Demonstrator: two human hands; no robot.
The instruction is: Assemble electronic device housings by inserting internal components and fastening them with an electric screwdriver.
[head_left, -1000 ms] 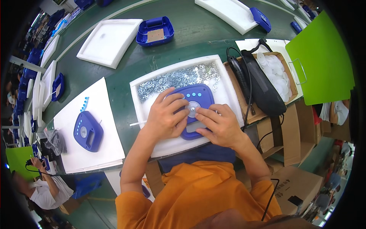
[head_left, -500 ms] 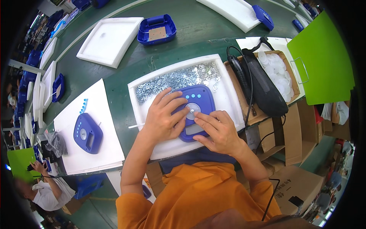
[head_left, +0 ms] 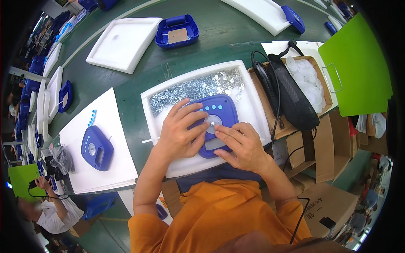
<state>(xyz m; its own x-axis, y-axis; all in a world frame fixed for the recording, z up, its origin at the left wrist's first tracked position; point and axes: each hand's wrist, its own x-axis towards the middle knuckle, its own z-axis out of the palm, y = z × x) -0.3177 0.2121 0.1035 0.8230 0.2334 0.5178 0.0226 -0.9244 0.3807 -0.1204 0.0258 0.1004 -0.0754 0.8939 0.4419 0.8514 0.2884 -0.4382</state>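
Hands, left hand [head_left: 182, 134] and right hand [head_left: 240, 145], press spread fingers flat on blue casing [head_left: 219, 114]

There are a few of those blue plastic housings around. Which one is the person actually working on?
The blue housing in the white foam tray straight ahead: both the left hand and right hand rest on it. The similar blue housing on the left lies untouched.

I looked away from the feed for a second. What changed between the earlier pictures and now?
Very little. The right hand slid its fingertips a bit left along the blue device, nearer the round silver disc. The left hand stayed flat on the device's left side. The white foam tray, the washers and the second blue device did not move.
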